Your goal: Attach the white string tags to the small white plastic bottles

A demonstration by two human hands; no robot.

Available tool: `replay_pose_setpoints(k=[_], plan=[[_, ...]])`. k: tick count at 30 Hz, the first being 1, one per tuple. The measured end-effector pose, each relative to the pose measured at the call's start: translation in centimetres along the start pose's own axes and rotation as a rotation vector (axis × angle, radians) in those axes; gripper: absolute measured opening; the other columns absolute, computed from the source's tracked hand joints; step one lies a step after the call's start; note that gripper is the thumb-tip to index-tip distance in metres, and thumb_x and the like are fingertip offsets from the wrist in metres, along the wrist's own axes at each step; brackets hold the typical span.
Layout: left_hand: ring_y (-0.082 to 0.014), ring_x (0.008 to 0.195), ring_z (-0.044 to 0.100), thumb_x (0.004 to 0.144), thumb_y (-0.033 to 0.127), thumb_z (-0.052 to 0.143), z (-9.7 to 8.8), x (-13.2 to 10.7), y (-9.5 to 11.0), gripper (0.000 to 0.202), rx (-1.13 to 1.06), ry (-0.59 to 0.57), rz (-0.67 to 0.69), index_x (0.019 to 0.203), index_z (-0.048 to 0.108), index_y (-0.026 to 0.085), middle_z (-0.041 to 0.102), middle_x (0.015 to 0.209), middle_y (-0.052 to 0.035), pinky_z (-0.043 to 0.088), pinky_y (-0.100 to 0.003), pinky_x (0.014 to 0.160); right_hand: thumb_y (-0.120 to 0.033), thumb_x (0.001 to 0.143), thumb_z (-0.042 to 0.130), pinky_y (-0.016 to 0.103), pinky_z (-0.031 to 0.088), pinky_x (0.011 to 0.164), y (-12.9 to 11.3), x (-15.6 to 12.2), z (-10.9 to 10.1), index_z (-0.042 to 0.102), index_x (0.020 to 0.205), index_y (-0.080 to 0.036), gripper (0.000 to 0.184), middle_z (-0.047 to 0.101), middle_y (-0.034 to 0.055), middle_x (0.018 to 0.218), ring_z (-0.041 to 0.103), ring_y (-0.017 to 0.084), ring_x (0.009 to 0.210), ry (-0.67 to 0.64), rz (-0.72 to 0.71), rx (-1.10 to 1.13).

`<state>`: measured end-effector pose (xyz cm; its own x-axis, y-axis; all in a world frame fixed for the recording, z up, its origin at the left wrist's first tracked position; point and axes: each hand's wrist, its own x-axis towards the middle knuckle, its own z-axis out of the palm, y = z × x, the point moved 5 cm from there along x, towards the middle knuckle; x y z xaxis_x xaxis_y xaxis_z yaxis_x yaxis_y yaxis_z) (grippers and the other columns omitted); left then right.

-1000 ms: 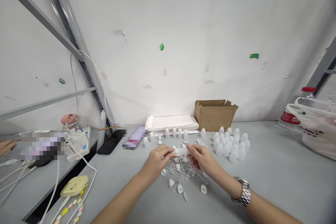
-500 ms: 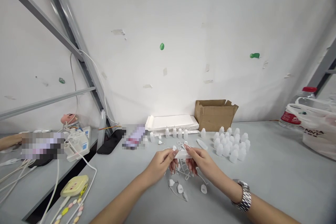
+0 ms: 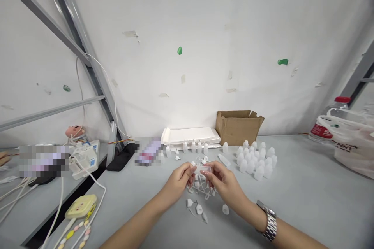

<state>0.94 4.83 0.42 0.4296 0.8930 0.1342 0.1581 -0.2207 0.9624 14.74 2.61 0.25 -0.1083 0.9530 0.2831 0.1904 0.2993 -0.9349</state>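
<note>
Between both hands, above the grey table, a small translucent plastic bottle (image 3: pixel 202 168) is held roughly sideways; the fingers cover its ends. My left hand (image 3: pixel 179 181) is closed, its thumb and fingers pinching the left end. The right end sits in the closed fingertips of my right hand (image 3: pixel 224 182). Beneath the hands lies a pile of white caps with loop straps (image 3: pixel 201 187), partly hidden by the fingers. Nearer to me are a few loose caps (image 3: pixel 199 209), and one more cap (image 3: pixel 225 209) lies below my right wrist.
Several small bottles (image 3: pixel 254 159) stand grouped at the right. Capped bottles (image 3: pixel 199 148) line up before a stack of white sheets (image 3: pixel 189 136). Behind are a cardboard box (image 3: pixel 240 130) and, far right, a plastic bag (image 3: pixel 353 144). Phones (image 3: pixel 124 157) and cables lie left.
My right hand has turned and shifted its grip on the bottle, with its fingers now curled more. The left hand stays nearly where it was. At far left, another person's hand has drawn back.
</note>
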Motion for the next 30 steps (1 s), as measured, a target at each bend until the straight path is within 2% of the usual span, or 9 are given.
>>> replay_pose_setpoints(k=[7, 10, 13, 15, 18, 21, 24, 30], plan=[[-0.0131, 0.06, 0.045, 0.088, 0.033, 0.035, -0.9, -0.4, 1.2, 0.031, 0.456, 0.093, 0.274, 0.067, 0.051, 0.018, 0.048, 0.063, 0.0007, 0.036, -0.025, 0.059, -0.06, 0.072, 0.054, 0.021, 0.036, 0.038, 0.4, 0.0, 0.9, 0.048, 0.069, -0.019, 0.041, 0.051, -0.0043, 0.05, 0.046, 0.01, 0.039, -0.042, 0.183, 0.232], [-0.0136, 0.06, 0.046, 0.087, 0.033, 0.035, -1.1, -0.4, 1.3, 0.031, 0.525, 0.093, 0.31, 0.068, 0.054, 0.018, 0.051, 0.064, 0.0001, 0.036, -0.026, 0.059, -0.064, 0.068, 0.055, 0.021, 0.034, 0.035, 0.9, 0.4, 1.1, 0.045, 0.063, -0.019, 0.046, 0.052, -0.004, 0.048, 0.045, 0.009, 0.034, -0.086, 0.243, 0.298], [-0.014, 0.064, 0.051, 0.085, 0.037, 0.04, -1.3, 0.1, 0.7, 0.03, 0.363, 0.077, 0.177, 0.068, 0.055, 0.017, 0.055, 0.067, -0.0007, 0.039, -0.025, 0.061, -0.065, 0.064, 0.057, 0.021, 0.035, 0.034, 1.0, 0.8, 1.0, 0.044, 0.062, -0.019, 0.049, 0.052, -0.0039, 0.047, 0.045, 0.009, 0.034, -0.104, 0.259, 0.344], [-0.0161, 0.073, 0.056, 0.079, 0.038, 0.051, -1.1, 0.4, 0.0, 0.022, 0.153, 0.06, 0.073, 0.078, 0.058, 0.017, 0.061, 0.077, -0.0028, 0.042, -0.026, 0.064, -0.064, 0.065, 0.057, 0.021, 0.036, 0.037, 0.9, 0.9, 0.6, 0.045, 0.063, -0.018, 0.048, 0.053, -0.0034, 0.049, 0.046, 0.009, 0.037, -0.079, 0.236, 0.355], [-0.0196, 0.082, 0.06, 0.068, 0.035, 0.065, -0.4, 0.8, -1.0, 0.03, -0.102, -0.008, -0.049, 0.089, 0.06, 0.015, 0.066, 0.086, -0.0065, 0.047, -0.027, 0.066, -0.063, 0.068, 0.056, 0.022, 0.039, 0.041, 0.7, 1.1, -0.1, 0.047, 0.066, -0.018, 0.046, 0.054, -0.0021, 0.053, 0.049, 0.009, 0.041, -0.016, 0.175, 0.359], [-0.0207, 0.076, 0.064, 0.064, 0.038, 0.068, 0.2, 0.8, -1.6, 0.031, -0.196, -0.048, -0.111, 0.081, 0.064, 0.013, 0.068, 0.077, -0.0071, 0.048, -0.027, 0.059, -0.064, 0.069, 0.055, 0.024, 0.041, 0.044, 0.9, 1.4, -0.7, 0.049, 0.068, -0.018, 0.046, 0.054, -0.0009, 0.057, 0.049, 0.011, 0.044, 0.051, 0.146, 0.369], [-0.0207, 0.07, 0.065, 0.062, 0.038, 0.07, 0.2, 0.7, -1.6, 0.031, -0.26, -0.034, -0.136, 0.077, 0.064, 0.012, 0.069, 0.072, -0.0067, 0.049, -0.026, 0.053, -0.065, 0.069, 0.055, 0.025, 0.042, 0.045, 1.4, 1.6, -1.0, 0.049, 0.066, -0.018, 0.047, 0.054, -0.0004, 0.058, 0.048, 0.011, 0.045, 0.096, 0.166, 0.383], [-0.0209, 0.071, 0.067, 0.06, 0.033, 0.074, -0.4, 0.5, -1.1, 0.03, -0.378, 0.02, -0.209, 0.079, 0.065, 0.012, 0.07, 0.074, -0.0071, 0.051, -0.027, 0.059, -0.064, 0.069, 0.055, 0.025, 0.041, 0.045, 2.2, 1.7, -0.9, 0.049, 0.064, -0.018, 0.046, 0.054, -0.0004, 0.058, 0.048, 0.011, 0.045, 0.087, 0.189, 0.392]])
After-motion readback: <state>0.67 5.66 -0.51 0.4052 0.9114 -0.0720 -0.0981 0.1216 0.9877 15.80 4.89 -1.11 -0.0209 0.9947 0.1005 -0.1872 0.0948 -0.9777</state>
